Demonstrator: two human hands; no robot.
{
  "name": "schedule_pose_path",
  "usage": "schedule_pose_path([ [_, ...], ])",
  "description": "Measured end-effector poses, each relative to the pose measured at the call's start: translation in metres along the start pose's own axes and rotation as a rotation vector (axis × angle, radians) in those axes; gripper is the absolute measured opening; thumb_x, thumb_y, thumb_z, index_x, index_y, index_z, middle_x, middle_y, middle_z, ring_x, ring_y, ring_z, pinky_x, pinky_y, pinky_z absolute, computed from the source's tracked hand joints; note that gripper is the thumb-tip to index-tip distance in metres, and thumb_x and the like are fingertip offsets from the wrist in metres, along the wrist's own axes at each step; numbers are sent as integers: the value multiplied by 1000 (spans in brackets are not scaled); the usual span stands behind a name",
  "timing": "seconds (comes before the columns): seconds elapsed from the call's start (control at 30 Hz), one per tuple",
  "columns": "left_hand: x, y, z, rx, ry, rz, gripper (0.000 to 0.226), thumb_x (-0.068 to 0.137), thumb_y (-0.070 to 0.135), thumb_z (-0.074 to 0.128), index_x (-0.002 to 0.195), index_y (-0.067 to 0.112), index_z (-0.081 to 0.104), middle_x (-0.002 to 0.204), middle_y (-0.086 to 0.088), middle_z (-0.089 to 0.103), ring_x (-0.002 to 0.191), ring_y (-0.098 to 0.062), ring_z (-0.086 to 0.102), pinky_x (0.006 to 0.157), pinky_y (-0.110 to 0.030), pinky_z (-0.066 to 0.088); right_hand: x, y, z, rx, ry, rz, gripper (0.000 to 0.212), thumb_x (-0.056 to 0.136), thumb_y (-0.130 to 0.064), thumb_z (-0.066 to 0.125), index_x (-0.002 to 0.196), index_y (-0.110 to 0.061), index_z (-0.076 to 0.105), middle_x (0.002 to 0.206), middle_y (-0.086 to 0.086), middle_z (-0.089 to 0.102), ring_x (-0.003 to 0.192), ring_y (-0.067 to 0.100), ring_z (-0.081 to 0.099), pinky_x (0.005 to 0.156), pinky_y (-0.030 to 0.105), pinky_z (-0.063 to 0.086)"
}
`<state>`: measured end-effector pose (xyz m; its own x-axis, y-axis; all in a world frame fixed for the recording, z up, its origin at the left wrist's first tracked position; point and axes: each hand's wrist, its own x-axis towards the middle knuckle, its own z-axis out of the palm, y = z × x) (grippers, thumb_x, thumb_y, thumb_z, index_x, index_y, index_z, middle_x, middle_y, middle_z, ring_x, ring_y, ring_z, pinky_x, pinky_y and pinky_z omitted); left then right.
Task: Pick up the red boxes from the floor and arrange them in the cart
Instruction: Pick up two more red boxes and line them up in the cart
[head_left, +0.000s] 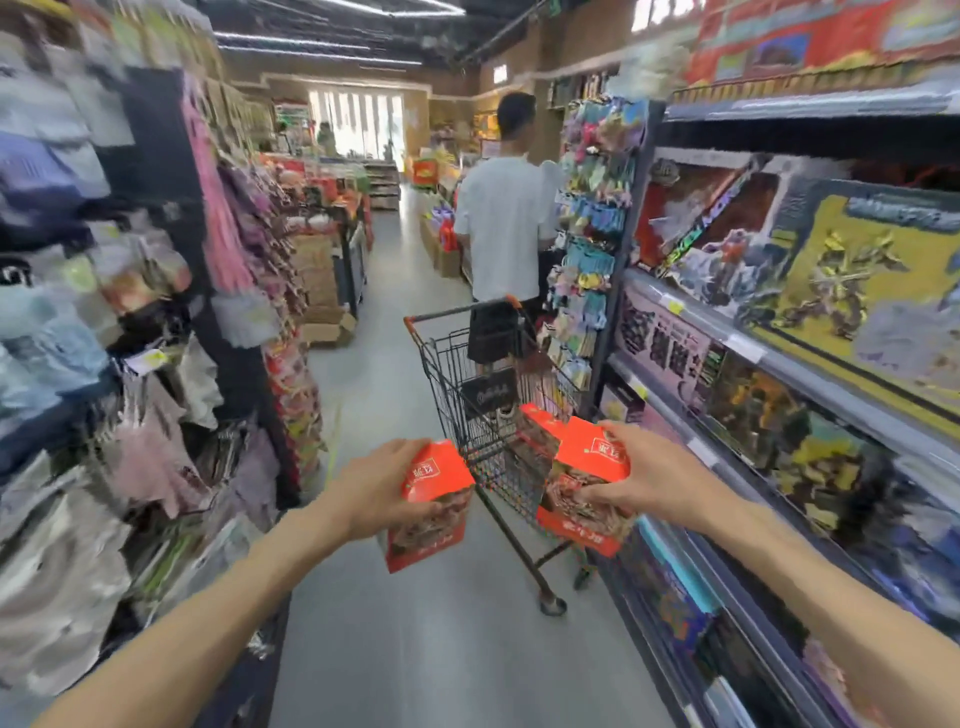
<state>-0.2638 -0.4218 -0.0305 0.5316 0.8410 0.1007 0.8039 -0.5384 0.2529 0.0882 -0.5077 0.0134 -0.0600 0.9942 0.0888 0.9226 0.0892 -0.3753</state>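
Note:
My left hand (376, 486) grips a red box (434, 512) from its left side, held in the air over the aisle floor. My right hand (649, 478) grips a second red box (582, 483) from its right side, at the near right corner of the black wire cart (447, 364). A third red box (535, 423) shows just behind the right-hand one, at the cart's basket; whether it rests inside I cannot tell. The cart stands ahead of me with its orange-tipped handle toward me.
A person in a white shirt (506, 223) stands right behind the cart. Toy shelves (779, 364) line the right side, hanging clothes and packets (130, 312) the left. Cardboard cartons (324, 312) sit on the floor at left. Grey aisle floor (441, 649) runs between.

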Motion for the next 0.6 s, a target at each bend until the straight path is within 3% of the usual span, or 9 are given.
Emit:
schedule_pose_path([
  [0.17,88,-57,-13,-37,52,-54,91,81,60,71,154,20,31,145,-2,51,128,-21,52,102,-33,41,139,11,0,-17,-16,-63,82,67,-75,76,133,-36,47,106,-15,60,91,6,60,80,33,54],
  [0.33,171,-120,-18,-38,66,-69,93,81,65,67,154,23,29,146,-1,51,128,-21,53,104,-38,45,264,18,16,-14,-20,-94,82,66,-79,74,131,-36,47,98,-18,59,78,-2,59,66,26,47],
  [0.6,338,-232,-16,-24,37,25,92,77,69,64,151,25,32,142,0,53,123,-21,55,100,-43,49,442,33,56,-76,-25,-32,101,69,-79,72,150,-28,38,130,-10,58,116,13,57,96,37,53],
])
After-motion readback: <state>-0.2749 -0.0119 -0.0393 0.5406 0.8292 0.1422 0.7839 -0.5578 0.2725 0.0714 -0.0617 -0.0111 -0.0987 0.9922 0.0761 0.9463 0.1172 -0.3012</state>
